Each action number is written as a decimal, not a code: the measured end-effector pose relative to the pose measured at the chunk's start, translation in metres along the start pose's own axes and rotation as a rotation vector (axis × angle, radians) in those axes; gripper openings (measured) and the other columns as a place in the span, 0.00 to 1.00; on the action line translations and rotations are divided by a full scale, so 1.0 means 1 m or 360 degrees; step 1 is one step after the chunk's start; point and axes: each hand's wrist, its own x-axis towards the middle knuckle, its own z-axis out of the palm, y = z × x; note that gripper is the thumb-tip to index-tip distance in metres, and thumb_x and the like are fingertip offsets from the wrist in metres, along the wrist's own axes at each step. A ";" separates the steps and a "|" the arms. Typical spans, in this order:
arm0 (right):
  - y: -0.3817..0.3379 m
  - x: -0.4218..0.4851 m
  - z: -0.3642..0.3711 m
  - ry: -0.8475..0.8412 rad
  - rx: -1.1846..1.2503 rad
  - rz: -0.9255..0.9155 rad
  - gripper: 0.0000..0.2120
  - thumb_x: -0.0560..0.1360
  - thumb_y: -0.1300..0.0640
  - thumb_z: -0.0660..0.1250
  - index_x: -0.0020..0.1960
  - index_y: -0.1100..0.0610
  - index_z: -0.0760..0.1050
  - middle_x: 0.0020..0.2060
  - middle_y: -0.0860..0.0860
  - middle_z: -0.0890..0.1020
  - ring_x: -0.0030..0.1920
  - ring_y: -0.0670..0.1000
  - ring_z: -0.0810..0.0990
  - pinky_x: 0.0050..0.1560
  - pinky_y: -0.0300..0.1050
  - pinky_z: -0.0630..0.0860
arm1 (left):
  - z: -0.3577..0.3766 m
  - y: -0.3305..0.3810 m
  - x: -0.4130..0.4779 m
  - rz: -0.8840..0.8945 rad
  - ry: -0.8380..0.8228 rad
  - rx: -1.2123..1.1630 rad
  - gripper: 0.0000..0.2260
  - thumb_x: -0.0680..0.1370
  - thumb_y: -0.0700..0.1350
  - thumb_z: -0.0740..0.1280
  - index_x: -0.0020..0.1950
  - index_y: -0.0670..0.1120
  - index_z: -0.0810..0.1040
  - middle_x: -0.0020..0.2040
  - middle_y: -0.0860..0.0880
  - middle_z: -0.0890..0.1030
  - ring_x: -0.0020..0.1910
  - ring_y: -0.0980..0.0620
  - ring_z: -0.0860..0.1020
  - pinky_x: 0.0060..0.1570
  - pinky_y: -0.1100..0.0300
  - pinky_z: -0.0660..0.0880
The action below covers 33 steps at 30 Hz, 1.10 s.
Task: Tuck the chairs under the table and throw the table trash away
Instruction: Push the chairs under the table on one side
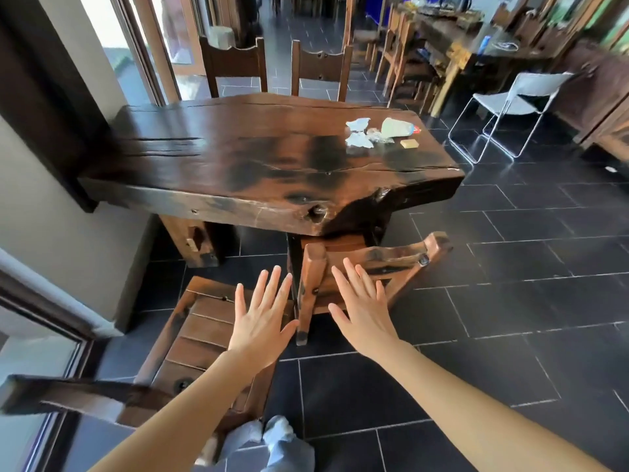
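A thick dark wooden table (238, 158) fills the middle of the head view. Trash lies near its far right corner: crumpled white paper (357, 132), a clear plastic cup (396, 127) on its side and a small yellow block (409, 143). One wooden chair (381, 264) stands at the near end, its seat partly under the tabletop. A second wooden chair (200, 335) stands pulled out at the lower left. My left hand (260, 321) hovers with spread fingers over that chair's seat. My right hand (364, 308), also spread, is in front of the first chair's backrest. Neither hand holds anything.
Two more wooden chairs (235, 63) (321, 68) stand at the table's far side. A white metal folding chair (510, 103) is on the dark tile floor to the right. A window wall runs along the left; another long table (452, 39) with chairs stands at the back right.
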 end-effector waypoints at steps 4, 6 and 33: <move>-0.014 -0.039 0.010 0.0039 0.0060 -0.0003 0.30 0.80 0.45 0.52 0.77 0.48 0.42 0.77 0.50 0.42 0.77 0.53 0.41 0.74 0.63 0.46 | -0.008 0.003 -0.035 0.0063 0.0004 0.0024 0.34 0.79 0.60 0.54 0.75 0.53 0.35 0.74 0.51 0.32 0.72 0.49 0.29 0.66 0.43 0.29; -0.024 -0.057 0.019 0.0038 0.0077 -0.0001 0.30 0.80 0.45 0.52 0.77 0.49 0.44 0.77 0.50 0.43 0.77 0.53 0.42 0.73 0.64 0.48 | -0.013 -0.004 -0.056 0.0052 0.0011 0.0035 0.34 0.79 0.59 0.54 0.75 0.52 0.36 0.75 0.51 0.33 0.73 0.49 0.31 0.67 0.42 0.31; -0.252 -0.073 0.109 -0.0264 0.0025 0.0146 0.30 0.80 0.45 0.53 0.77 0.49 0.44 0.78 0.49 0.42 0.77 0.52 0.41 0.71 0.67 0.47 | -0.011 -0.281 -0.139 -0.0037 -0.0271 0.0166 0.34 0.78 0.60 0.55 0.76 0.50 0.39 0.77 0.49 0.38 0.76 0.48 0.37 0.71 0.38 0.38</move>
